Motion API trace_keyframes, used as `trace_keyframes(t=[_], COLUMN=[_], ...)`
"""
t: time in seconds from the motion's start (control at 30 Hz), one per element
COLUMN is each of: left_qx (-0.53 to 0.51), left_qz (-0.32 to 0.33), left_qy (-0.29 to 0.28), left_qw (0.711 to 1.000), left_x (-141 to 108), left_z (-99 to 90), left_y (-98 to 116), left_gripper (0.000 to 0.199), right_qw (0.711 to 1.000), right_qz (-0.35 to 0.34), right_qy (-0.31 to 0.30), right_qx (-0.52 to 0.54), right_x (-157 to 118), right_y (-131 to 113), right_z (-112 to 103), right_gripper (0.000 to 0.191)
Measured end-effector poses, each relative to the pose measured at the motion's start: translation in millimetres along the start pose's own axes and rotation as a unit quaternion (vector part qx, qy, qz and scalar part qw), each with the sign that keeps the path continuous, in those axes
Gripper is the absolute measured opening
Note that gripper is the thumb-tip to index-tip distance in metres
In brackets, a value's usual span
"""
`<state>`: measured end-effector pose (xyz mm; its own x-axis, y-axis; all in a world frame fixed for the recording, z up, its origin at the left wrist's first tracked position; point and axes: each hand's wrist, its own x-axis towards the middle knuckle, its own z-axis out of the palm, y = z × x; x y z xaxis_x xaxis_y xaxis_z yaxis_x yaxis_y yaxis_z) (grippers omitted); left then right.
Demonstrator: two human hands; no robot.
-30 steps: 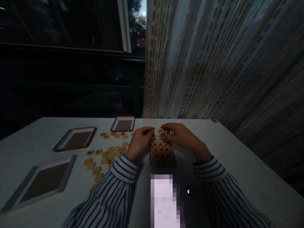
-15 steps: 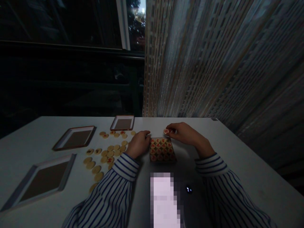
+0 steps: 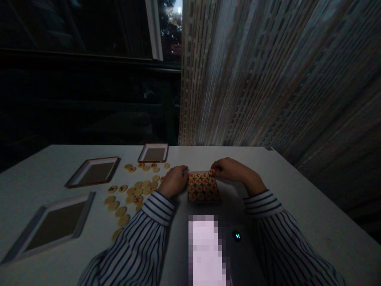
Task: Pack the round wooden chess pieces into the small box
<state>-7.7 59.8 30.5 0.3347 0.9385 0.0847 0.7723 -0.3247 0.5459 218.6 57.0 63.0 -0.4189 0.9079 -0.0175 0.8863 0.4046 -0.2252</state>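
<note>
In the head view, the right hand (image 3: 232,170) held a round wooden piece (image 3: 211,172) with a red character, pinched at the fingertips over the far right corner of a small box (image 3: 204,202); whether the piece had touched the bottom could not be told. The left hand (image 3: 175,180) was beside the box's far left corner, its fingers bent and close together; their grip on the box, if any, could not be made out. Red-marked discs (image 3: 204,187) lay face up in rows inside the box. To the left, loose pieces (image 3: 138,192) were spread on the white table (image 3: 285,190), many showing plain faces, a few with red or dark characters. Beyond and beside them lay three shallow trays (image 3: 99,174). A lit, pixelated screen (image 3: 205,250) was nearest the wearer, with a small glowing round object (image 3: 237,236) just right of it. A stringy curtain (image 3: 226,79) hung behind the table.
</note>
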Motion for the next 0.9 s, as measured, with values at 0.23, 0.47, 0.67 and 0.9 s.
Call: trace_keyframes(t=[0.23,0.47,0.67,0.9], left_qx=[-0.008,-0.008,-0.003,0.005], left_qz=[-0.012,-0.008,0.000,0.001], left_qy=[-0.009,-0.012,-0.010,-0.019], left_qw=[1.000,1.000,1.000,1.000], left_x=[-0.5,0.0,0.1,0.5], left_z=[-0.6,0.4,2.6,2.3], left_y=[0.5,-1.2,-3.6,-3.4], left_gripper=[0.039,0.038,0.042,0.042], right_qw=[1.000,1.000,1.000,0.999], right_qz=[0.010,-0.005,-0.004,0.007], right_qy=[-0.014,-0.015,-0.012,-0.026], right_qx=[0.000,-0.009,-0.018,-0.022], right_x=[1.8,4.1,3.4,3.0], right_y=[0.4,3.4,3.3,-1.5], right_z=[3.7,8.4,9.6,6.5], right_gripper=[0.022,0.023,0.023,0.023])
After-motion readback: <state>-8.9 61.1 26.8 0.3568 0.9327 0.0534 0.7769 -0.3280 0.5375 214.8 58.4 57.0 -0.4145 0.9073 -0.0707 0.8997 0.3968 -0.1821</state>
